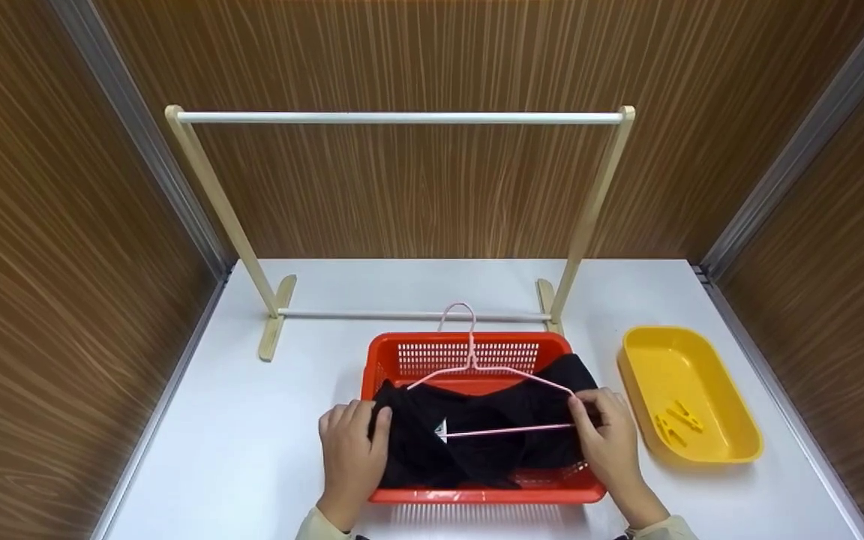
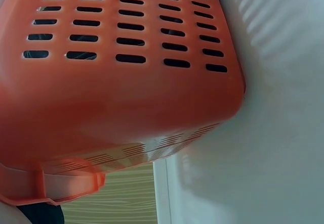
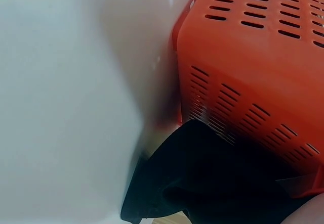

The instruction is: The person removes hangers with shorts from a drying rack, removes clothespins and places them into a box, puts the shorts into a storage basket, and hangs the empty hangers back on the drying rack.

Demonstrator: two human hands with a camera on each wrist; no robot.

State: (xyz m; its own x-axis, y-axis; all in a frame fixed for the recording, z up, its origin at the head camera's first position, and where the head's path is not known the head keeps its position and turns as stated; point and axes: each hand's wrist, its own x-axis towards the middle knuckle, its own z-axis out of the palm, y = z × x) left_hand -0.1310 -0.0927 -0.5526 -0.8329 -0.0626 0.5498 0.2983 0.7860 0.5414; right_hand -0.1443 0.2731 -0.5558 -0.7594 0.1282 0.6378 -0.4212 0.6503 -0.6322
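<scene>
A black shirt with a small white neck label lies bunched in and over a red basket. The left arm of a pink clothes hanger runs under the cloth; its hook points away from me. At the basket's left side my left hand grips the shirt's edge between thumb and fingers. On the right, my right hand pinches the shirt where the hanger's right end meets the thumb; that end is hidden. Black cloth hangs outside the basket in the right wrist view. The left wrist view shows mostly the basket's slotted wall.
Behind the basket stands a wooden rack with a white top rail and a lower rail. To the right, a yellow tray holds yellow clothespins. Wood-grain panels enclose the white table.
</scene>
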